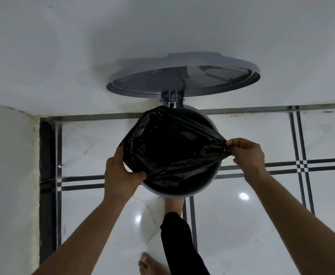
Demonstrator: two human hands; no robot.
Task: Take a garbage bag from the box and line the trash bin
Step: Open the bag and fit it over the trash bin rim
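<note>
A round grey trash bin (184, 192) stands on the floor against the wall, its lid (182, 76) swung up and leaning back. A black garbage bag (170, 147) hangs open over the bin's mouth, its body down inside. My left hand (121, 175) grips the bag's edge at the bin's left rim. My right hand (246, 155) pinches the bag's edge and stretches it past the right rim. The near rim of the bin shows bare grey below the bag. No bag box is in view.
A white wall (162, 26) rises behind the bin, and another wall (7, 175) closes the left side, forming a corner. The floor (262, 205) is glossy white tile with dark stripes. One leg in dark trousers (178, 239) reaches to the bin's base; a bare foot (148, 264) stands nearer.
</note>
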